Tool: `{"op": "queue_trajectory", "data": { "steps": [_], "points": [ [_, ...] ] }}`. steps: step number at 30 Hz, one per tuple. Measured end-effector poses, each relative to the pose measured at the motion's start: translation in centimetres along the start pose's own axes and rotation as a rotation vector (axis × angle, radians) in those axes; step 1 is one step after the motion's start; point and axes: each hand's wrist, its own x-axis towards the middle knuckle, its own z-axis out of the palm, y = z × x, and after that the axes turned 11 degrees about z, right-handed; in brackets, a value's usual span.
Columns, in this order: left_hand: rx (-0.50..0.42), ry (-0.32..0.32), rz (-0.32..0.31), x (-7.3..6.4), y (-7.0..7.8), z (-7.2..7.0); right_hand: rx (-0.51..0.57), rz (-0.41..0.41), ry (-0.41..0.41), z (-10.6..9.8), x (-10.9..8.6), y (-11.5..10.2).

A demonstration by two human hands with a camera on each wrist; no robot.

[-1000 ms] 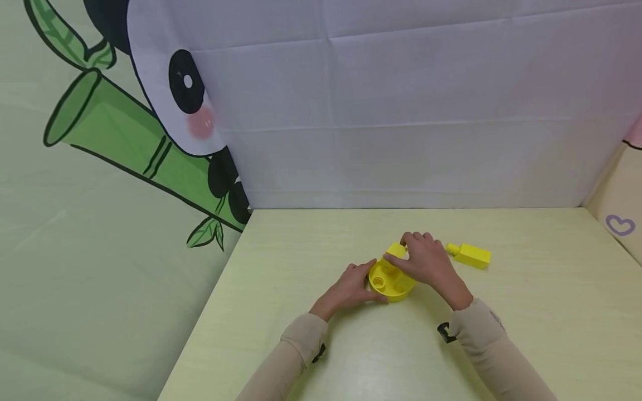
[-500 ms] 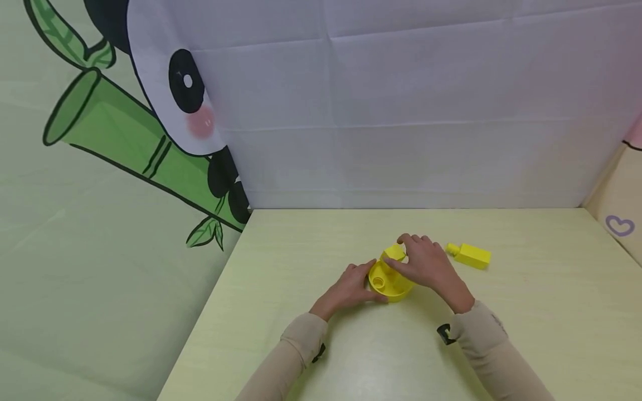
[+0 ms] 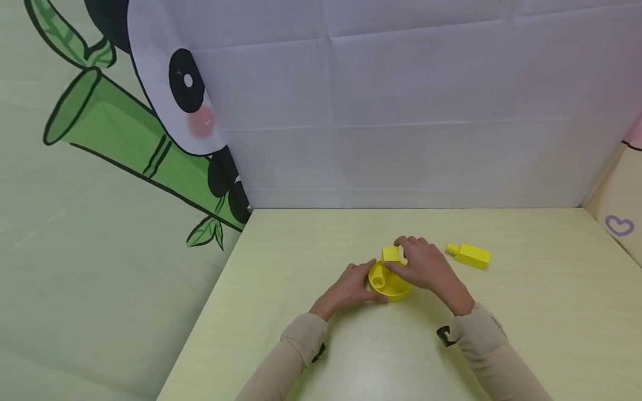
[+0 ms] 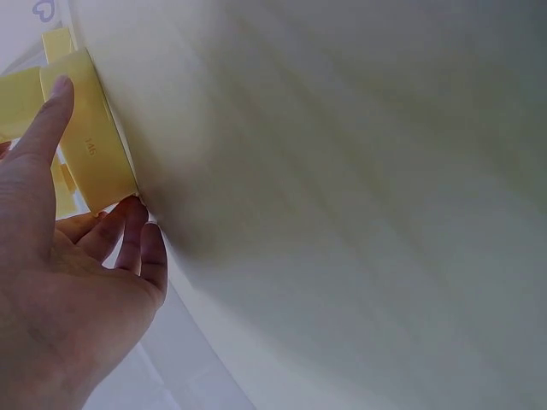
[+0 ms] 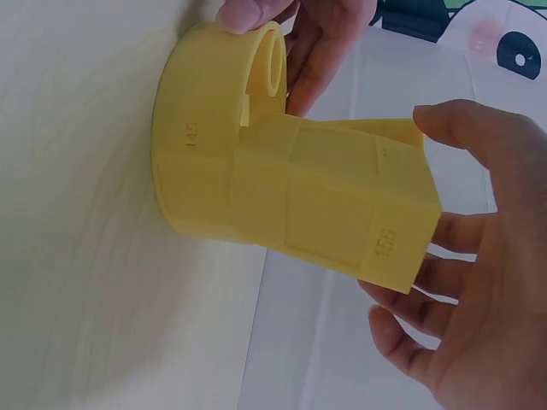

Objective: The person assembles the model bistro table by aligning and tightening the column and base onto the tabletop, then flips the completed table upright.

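A round, shallow yellow plastic base (image 3: 398, 296) sits on the table, with a short open tube (image 3: 378, 283) rising inside it. My left hand (image 3: 348, 287) grips the base's rim from the left, thumb on one side and fingers on the other, as the left wrist view of the base (image 4: 94, 141) also shows. My right hand (image 3: 427, 268) holds a boxy yellow block (image 5: 342, 205) between thumb and fingers. That block, embossed with what looks like 156, stands up from the base; how its lower end meets the base is hidden.
To the right of my right hand lies another yellow block with a round knob (image 3: 471, 255). Pale table (image 3: 551, 312) surrounds the pieces. A white cloth (image 3: 411, 111) hangs behind the back edge, and a printed panda cloth (image 3: 125, 223) hangs on the left.
In my right hand the block has turned, its top face now squarer to the head view and slightly further left. My left hand and the base have stayed put.
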Motion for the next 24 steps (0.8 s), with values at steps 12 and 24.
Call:
{"op": "queue_trajectory", "data": {
  "steps": [12, 24],
  "points": [
    [-0.009, 0.004, -0.001, 0.14, -0.01, 0.16, -0.038, 0.005, 0.048, 0.27, -0.23, -0.64],
    [-0.012, 0.009, 0.006, 0.25, -0.22, 0.26, -0.025, -0.038, 0.055, 0.68, 0.12, -0.98]
  ]
}}
